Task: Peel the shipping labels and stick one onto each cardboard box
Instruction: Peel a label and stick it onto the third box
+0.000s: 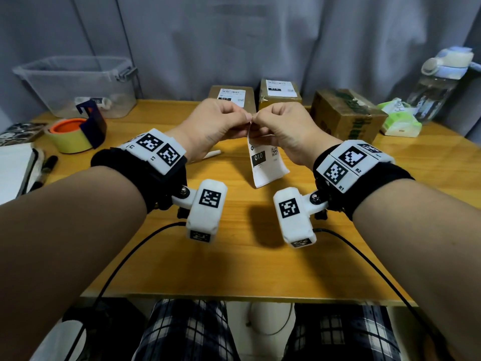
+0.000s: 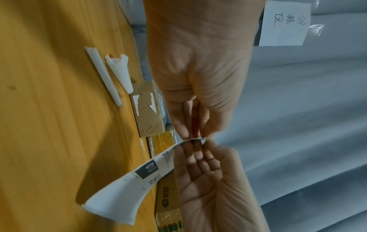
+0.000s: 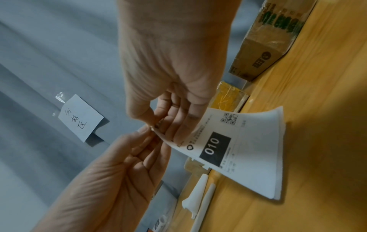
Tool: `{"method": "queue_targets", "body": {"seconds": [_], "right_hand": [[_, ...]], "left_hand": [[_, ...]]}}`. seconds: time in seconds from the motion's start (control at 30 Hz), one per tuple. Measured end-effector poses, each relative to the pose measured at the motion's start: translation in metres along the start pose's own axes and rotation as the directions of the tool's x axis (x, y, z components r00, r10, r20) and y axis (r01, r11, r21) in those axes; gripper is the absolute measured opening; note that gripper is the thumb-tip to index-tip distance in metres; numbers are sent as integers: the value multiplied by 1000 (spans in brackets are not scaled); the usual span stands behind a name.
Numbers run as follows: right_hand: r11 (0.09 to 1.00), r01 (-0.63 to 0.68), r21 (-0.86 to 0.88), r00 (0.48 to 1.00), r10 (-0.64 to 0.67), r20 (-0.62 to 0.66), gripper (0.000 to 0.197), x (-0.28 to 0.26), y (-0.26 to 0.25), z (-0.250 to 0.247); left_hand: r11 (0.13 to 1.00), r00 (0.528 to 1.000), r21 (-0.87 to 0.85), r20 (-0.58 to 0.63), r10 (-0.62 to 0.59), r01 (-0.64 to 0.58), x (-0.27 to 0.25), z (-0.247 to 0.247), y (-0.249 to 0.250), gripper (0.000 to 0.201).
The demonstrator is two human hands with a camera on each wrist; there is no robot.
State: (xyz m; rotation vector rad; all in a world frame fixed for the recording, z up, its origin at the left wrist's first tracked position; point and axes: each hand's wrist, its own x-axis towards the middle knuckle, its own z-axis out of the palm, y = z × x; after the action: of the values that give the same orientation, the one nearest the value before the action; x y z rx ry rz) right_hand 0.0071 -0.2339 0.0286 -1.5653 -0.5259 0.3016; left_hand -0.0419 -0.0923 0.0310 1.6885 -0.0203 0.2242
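A white shipping label sheet marked "010" hangs above the middle of the wooden table. My left hand and right hand both pinch its top corner, fingertips touching. The wrist views show the same pinch, with the label sheet curling down from the left hand and the right hand. Three cardboard boxes stand at the far edge. The left box and the middle box carry white labels. The right box has green print.
Two rolled white backing strips lie in front of the left box. A clear plastic bin, a yellow tape roll in a dispenser, a notebook and a pen sit left. A tissue pack and water bottle stand right.
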Motion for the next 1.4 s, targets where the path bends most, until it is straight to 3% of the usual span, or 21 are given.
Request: {"method": "queue_targets", "body": {"seconds": [0.2, 0.37, 0.7, 0.8, 0.97, 1.1, 1.17, 1.23, 1.4], "right_hand": [[999, -12, 52, 1000, 12, -4, 25, -1, 2, 5], [984, -98, 147, 992, 108, -58, 13, -2, 1, 7], [991, -96, 89, 995, 99, -25, 29, -4, 5, 7], [989, -105, 107, 994, 109, -31, 21, -5, 5, 6], [996, -77, 42, 997, 78, -27, 8, -8, 3, 3], [997, -25, -71, 998, 21, -59, 12, -9, 6, 2], [994, 1, -114, 999, -7, -52, 10, -9, 7, 2], [989, 15, -146, 999, -21, -36, 6, -8, 8, 1], [987, -13, -159, 1000, 9, -23, 12, -4, 4, -4]], "left_hand": [[1000, 999, 21, -45, -15, 16, -2, 2, -2, 18], [999, 994, -39, -106, -21, 17, -1, -1, -6, 20], [996, 997, 75, -50, 51, -47, -1, 0, -8, 19], [995, 996, 90, -73, 46, -40, -1, 0, -8, 20], [995, 996, 95, -86, -3, 11, -1, 1, -6, 20], [997, 994, -7, -66, -83, 82, 0, 4, -5, 15], [996, 997, 17, -15, -82, 82, 0, 4, -6, 20], [996, 997, 50, 18, -70, 69, -1, 4, -5, 13], [995, 995, 20, 19, -95, 95, 0, 2, -3, 13]]}}
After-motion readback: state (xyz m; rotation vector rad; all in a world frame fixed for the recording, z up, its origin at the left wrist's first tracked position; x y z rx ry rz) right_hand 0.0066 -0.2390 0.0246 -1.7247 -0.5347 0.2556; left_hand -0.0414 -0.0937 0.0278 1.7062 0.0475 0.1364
